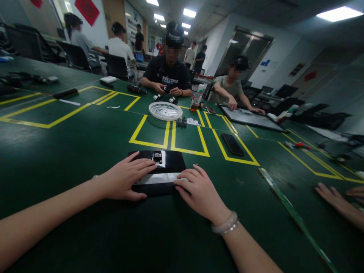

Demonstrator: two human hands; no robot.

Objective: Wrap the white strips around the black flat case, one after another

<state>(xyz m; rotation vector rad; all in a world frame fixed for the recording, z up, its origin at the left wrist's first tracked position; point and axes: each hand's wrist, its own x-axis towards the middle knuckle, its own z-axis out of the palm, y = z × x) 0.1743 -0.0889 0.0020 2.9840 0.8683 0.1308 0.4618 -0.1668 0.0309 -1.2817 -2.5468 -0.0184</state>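
A flat black rectangular object point(173, 161) lies on the green table point(113, 235), with a pale silvery strip point(160, 178) across its middle and a small dark square piece point(157, 156) near its top edge. My left hand point(127, 177) rests flat on the left part of the object, fingers spread over its surface and thumb at the lower edge. At the right end, my right hand point(196, 189) touches the strip and the object's edge with its fingers slightly bent and apart. Neither hand grasps anything. What lies under the fingers is hidden.
Ahead are a white basket point(165, 111), a bottle point(196, 100) and a black phone point(232, 144). A long green strip point(295, 216) lies at the right, near another person's hand point(331, 197). Two people sit across the table, one at a large dark panel point(250, 117).
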